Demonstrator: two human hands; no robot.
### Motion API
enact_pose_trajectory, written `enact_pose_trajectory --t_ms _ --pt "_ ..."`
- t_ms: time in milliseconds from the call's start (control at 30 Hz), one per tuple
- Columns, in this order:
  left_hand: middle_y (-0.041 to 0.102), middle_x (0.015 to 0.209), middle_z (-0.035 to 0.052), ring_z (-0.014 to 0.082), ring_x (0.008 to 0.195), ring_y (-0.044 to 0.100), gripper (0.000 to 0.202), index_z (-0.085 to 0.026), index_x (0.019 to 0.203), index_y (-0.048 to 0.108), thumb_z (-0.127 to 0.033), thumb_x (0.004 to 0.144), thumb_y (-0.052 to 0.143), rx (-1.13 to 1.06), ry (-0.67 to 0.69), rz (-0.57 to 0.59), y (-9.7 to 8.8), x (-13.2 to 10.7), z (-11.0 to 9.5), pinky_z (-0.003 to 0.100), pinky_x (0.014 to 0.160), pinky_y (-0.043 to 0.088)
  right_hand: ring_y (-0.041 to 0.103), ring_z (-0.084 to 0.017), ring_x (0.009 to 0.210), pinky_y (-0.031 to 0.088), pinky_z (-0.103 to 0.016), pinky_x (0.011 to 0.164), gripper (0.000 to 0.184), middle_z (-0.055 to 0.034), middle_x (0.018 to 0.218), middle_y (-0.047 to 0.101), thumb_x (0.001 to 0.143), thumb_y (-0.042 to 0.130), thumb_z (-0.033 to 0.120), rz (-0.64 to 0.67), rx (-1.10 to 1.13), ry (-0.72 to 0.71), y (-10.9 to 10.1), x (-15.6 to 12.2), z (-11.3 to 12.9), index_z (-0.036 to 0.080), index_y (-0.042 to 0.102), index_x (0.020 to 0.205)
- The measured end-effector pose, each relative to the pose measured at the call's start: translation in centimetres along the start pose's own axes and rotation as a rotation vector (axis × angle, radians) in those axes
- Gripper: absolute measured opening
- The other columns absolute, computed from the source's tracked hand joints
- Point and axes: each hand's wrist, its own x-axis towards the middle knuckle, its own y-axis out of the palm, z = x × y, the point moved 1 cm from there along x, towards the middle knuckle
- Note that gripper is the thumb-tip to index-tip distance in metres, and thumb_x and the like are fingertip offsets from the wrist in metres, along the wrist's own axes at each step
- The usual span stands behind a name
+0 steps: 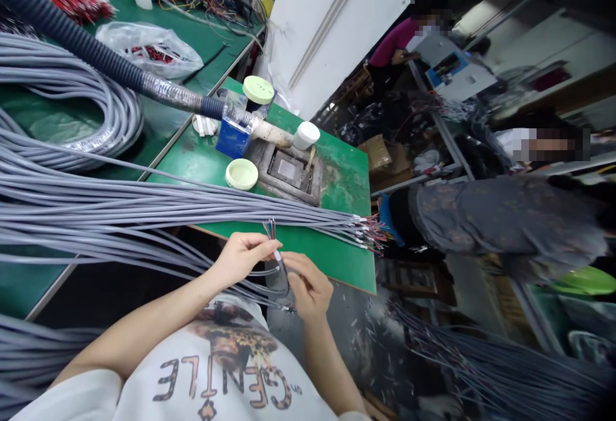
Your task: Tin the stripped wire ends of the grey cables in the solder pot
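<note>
My left hand [245, 255] pinches the fanned-out thin coloured wires [270, 230] at the end of a grey cable. Just beside it, my right hand [308, 283] is closed round the grey cable [283, 273] below a white section near the wire ends. Both hands are close together in front of my shirt, at the near edge of the green table [344, 260]. Behind them a long bundle of grey cables [202, 206] runs across the table, its stripped coloured ends [373, 231] at the right edge. More cable ends hang below my hands.
A soot-stained solder pot [289, 174] sits on the table, with a ribbed hose [183, 97] leading over it. Around it stand a white jar [307, 135] and a pale green tub [241, 174]. Coiled grey cable [110, 113] lies left. A co-worker [495, 215] is at the right.
</note>
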Motion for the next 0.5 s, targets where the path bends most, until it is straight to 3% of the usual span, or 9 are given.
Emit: enact_pose_trajectory --t_ms 167,333,433,500 --pt "0.069 0.064 0.0021 0.0122 0.060 0.058 0.031 -0.016 0.065 0.070 -0.045 0.075 0.067 0.023 0.019 0.004 0.1 0.0 0.4 0.025 0.063 0.050 0.065 -0.019 0.056 0.055 -0.034 0.057 0.023 0.0015 0.071 0.071 0.080 0.064 0.028 0.016 -0.115 0.143 0.3 -0.3 -0.5 0.035 0.070 0.101" --pt "0.062 0.057 0.0002 0.0108 0.055 0.054 0.031 -0.016 0.063 0.065 -0.044 0.075 0.068 0.086 0.088 -0.084 0.1 0.0 1.1 0.024 0.056 0.045 0.063 -0.017 0.050 0.055 -0.031 0.055 0.019 0.0026 0.064 0.069 0.082 0.061 0.028 0.024 -0.132 0.173 0.5 -0.6 -0.7 0.032 0.071 0.098" --pt "0.062 0.059 0.0007 0.0109 0.055 0.052 0.026 -0.017 0.063 0.064 -0.039 0.078 0.067 0.293 0.322 -0.172 0.6 -0.2 1.4 0.025 0.056 0.044 0.063 -0.016 0.050 0.054 -0.029 0.055 0.016 0.0027 0.063 0.070 0.082 0.061 0.030 0.037 -0.140 0.166 0.6 -0.8 -0.5 0.030 0.069 0.097" --pt "0.063 0.062 0.0016 0.0119 0.059 0.054 0.023 -0.018 0.064 0.064 -0.033 0.082 0.064 0.456 0.536 -0.103 1.1 -0.2 1.4 0.026 0.060 0.045 0.063 -0.016 0.053 0.052 -0.028 0.058 0.013 0.0016 0.063 0.070 0.083 0.060 0.031 0.073 -0.174 0.169 0.2 -1.3 -0.4 0.026 0.069 0.091"
